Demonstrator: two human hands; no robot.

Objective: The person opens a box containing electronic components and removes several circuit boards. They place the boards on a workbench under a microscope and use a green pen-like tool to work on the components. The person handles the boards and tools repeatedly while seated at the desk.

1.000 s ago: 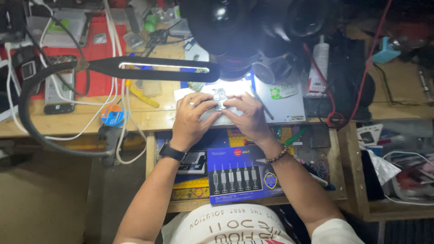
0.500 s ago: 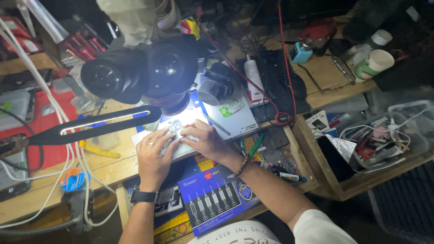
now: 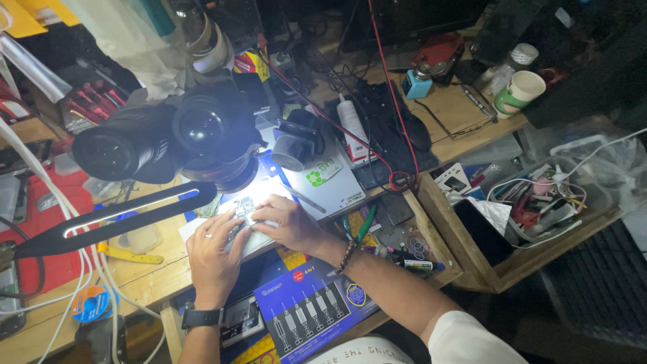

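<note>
A small circuit board (image 3: pixel 244 211) lies on a white mat (image 3: pixel 259 243) under the bright light of a black microscope (image 3: pixel 182 138). My left hand (image 3: pixel 214 256), with a ring and a black wristwatch, rests on the mat with its fingertips at the board's near edge. My right hand (image 3: pixel 288 226), with a bead bracelet, presses its fingers on the board's right side. Whether either hand holds a tool is hidden by glare.
A black lamp arm (image 3: pixel 114 219) crosses the left of the wooden bench (image 3: pixel 145 276). A blue tool-set box (image 3: pixel 310 307) lies below my arms. Green-handled pliers (image 3: pixel 364 226), a white tube (image 3: pixel 352 128), a green-and-white cup (image 3: pixel 517 91) and a crate of cables (image 3: pixel 546 199) sit right.
The view has swung to the right and tilted, bringing the crate and cup into sight. Both hands have stayed on the small board under the microscope.
</note>
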